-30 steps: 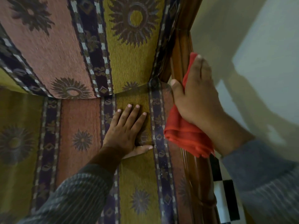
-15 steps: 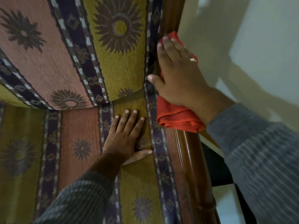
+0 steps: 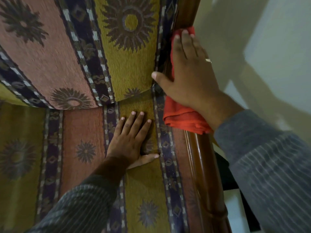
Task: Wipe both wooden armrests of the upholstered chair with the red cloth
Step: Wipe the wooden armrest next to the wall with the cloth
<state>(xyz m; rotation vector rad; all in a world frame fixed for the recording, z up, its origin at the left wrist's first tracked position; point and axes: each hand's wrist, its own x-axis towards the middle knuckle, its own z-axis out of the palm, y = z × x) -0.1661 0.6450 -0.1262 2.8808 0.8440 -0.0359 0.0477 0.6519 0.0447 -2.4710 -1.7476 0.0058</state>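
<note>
Pressing red cloth [image 3: 183, 118] to armrest [image 3: 202, 162], right hand [image 3: 190, 76] flat, left hand [image 3: 129, 142] on seat [image 3: 80, 132]

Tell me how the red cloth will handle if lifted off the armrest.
Probably floppy: the red cloth drapes in soft folds over the wooden armrest under the right hand. Probably light, as its folded layers look thin. Likely to slide easily: the wood looks glossy.

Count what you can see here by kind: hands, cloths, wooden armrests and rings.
hands: 2, left hand and right hand
red cloth: 1
wooden armrest: 1
ring: 1
total: 5
</note>
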